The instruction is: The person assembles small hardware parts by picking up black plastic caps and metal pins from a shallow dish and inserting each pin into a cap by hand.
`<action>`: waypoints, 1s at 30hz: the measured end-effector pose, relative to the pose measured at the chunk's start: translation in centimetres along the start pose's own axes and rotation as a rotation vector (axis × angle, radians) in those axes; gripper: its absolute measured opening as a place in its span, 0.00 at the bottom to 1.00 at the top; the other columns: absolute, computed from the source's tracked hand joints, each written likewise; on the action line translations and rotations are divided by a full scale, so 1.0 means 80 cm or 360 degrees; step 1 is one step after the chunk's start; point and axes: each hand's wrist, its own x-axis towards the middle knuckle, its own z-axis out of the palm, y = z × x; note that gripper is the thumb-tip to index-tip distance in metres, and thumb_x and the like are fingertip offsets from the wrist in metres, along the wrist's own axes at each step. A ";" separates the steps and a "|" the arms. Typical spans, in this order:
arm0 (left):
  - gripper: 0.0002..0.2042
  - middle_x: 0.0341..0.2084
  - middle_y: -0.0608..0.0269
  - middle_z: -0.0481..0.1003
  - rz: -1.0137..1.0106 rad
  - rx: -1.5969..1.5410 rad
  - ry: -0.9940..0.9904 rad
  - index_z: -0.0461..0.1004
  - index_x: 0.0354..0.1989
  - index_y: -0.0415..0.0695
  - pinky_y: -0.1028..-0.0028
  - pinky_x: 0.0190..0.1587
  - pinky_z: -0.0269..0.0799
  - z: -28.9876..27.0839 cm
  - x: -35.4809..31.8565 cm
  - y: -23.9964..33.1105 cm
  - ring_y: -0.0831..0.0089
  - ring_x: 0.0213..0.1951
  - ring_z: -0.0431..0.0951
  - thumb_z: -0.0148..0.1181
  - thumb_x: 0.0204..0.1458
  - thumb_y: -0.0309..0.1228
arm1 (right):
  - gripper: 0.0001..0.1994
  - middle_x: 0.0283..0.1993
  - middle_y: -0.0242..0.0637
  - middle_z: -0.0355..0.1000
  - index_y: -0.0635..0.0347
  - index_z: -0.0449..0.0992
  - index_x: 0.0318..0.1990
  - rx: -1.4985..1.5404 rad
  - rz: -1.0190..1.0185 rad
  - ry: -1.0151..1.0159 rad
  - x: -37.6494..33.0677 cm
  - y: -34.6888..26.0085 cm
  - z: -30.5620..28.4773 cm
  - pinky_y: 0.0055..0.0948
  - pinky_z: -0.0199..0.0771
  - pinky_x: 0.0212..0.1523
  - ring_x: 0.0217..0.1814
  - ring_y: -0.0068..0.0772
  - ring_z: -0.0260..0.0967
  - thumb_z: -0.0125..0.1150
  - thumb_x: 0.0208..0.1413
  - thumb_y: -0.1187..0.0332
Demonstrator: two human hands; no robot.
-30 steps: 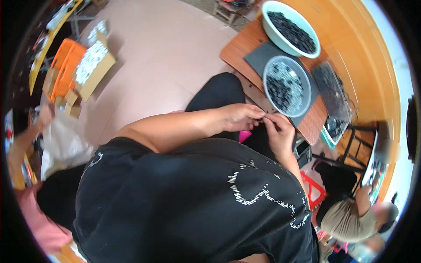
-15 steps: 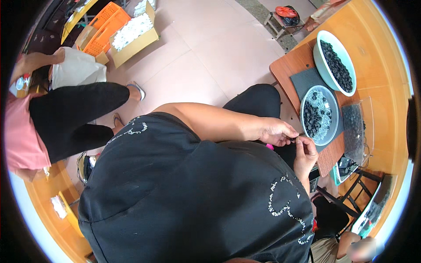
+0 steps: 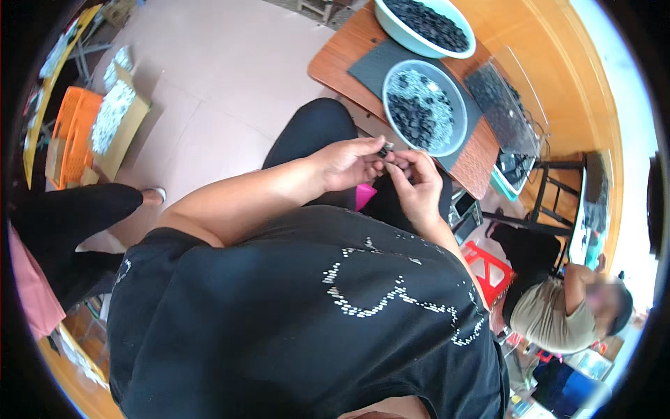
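In front of my lap, my left hand (image 3: 347, 165) pinches a small black piece (image 3: 384, 149) with a pale, shiny bit at its tip. My right hand (image 3: 420, 183) is right beside it, thumb and fingers closed together against the piece; anything else between them is too small to make out. Just beyond the hands stands a grey-blue bowl (image 3: 460, 126) holding small black parts (image 3: 412, 119) and a heap of clear, shiny bits (image 3: 441, 105). Behind it, a larger pale green basin (image 3: 399, 36) is filled with black parts (image 3: 429, 24).
Both bowls stand on a brown wooden table (image 3: 333, 61) with a dark mat (image 3: 370, 68). A clear plastic box (image 3: 499, 105) sits at its right. Left lie an orange crate (image 3: 75, 133) and an open carton (image 3: 125, 150). One person sits right (image 3: 551, 314); another stands left.
My view has turned right, so table and bowls appear further left. Both hands still meet over my lap, and the small piece now shows more plainly between the fingers.
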 end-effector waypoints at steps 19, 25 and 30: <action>0.09 0.35 0.68 0.74 -0.0041 0.0026 -0.0023 0.72 0.42 0.41 0.81 0.44 0.72 0.010 0.003 -0.009 0.81 0.37 0.73 0.53 0.58 0.32 | 0.08 0.35 0.39 0.74 0.63 0.74 0.30 -0.0471 -0.0584 0.0089 0.009 0.002 -0.015 0.28 0.69 0.36 0.34 0.36 0.71 0.64 0.41 0.81; 0.10 0.36 0.65 0.74 -0.0022 0.0014 0.0023 0.70 0.44 0.38 0.80 0.47 0.72 0.029 0.001 -0.009 0.79 0.38 0.74 0.53 0.57 0.29 | 0.07 0.33 0.40 0.74 0.64 0.73 0.30 -0.0582 -0.0825 0.0105 0.009 -0.005 -0.019 0.28 0.68 0.35 0.33 0.33 0.71 0.63 0.42 0.82; 0.10 0.41 0.60 0.72 -0.0071 0.0038 -0.0114 0.69 0.46 0.38 0.81 0.46 0.72 0.016 -0.001 0.000 0.77 0.41 0.74 0.52 0.57 0.29 | 0.04 0.40 0.37 0.71 0.65 0.69 0.31 0.0280 -0.0006 0.0269 -0.002 -0.004 -0.022 0.17 0.70 0.34 0.34 0.19 0.70 0.55 0.52 0.82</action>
